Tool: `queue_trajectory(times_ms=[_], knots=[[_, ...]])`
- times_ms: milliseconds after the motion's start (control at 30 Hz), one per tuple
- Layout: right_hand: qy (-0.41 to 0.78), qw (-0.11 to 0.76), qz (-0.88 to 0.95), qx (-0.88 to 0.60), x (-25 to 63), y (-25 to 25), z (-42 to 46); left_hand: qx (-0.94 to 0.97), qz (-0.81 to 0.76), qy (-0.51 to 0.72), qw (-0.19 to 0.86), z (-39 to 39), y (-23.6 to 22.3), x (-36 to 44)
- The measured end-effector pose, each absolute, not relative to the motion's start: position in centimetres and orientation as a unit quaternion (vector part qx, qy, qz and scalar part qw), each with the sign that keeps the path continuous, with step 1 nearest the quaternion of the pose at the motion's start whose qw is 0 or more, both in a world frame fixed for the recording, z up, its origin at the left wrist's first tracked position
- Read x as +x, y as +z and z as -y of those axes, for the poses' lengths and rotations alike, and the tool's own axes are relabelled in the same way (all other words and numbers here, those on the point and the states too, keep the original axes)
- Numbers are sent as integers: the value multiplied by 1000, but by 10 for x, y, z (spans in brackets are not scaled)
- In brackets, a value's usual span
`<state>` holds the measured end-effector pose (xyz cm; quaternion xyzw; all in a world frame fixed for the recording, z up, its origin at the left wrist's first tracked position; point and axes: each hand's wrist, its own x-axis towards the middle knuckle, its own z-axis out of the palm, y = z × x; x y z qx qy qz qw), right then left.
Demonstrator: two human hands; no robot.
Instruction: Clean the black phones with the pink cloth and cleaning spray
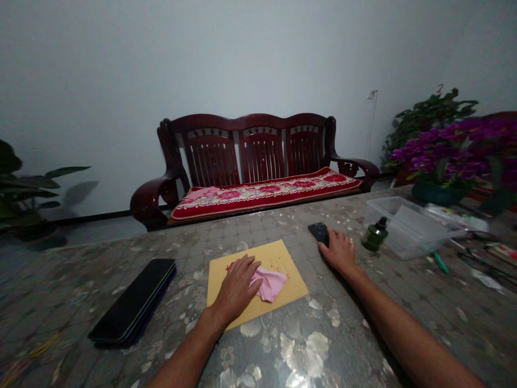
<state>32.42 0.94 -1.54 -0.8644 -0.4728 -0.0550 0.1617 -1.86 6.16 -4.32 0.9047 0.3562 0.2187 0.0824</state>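
Observation:
On the table lies a yellow-brown paper envelope (258,312) with some red marks on it. My left hand (239,285) rests on this envelope, palm down, with a pink cloth (272,284) gripped under its fingers. The crumpled cloth sticks out on the right side, between thumb and forefinger. To the right of the envelope, my right hand (341,250) has its fingers over the near end of a small, dark, flat object (319,233). Part of that object is hidden under the fingers, and I cannot make out its exact kind.
A stack of dark, flat, phone-like cases (135,302) lies left. Beyond my right hand stand a green pump bottle (375,235) and a clear plastic box (412,242), with a green pen-like item (440,262) nearby. Purple flowers (448,148) stand behind; a wooden bench (258,132) faces the table (283,345).

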Motion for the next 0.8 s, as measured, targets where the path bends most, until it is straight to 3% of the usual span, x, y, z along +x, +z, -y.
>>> queue_trajectory(times_ms=[167, 300, 467, 800], knots=[[-75, 163, 451, -874, 334, -12, -6, 903, -363, 210, 92, -54, -39, -21], [-82, 224, 529, -814, 305, -7, -2, 899, -375, 199, 109, -50, -32, -21], [136, 302, 673, -661, 227, 8, 5, 894, -377, 201, 133, -50, -31, -23], [128, 177, 744, -631, 152, 22, 21, 860, -417, 226, 187, -48, -28, -20]])
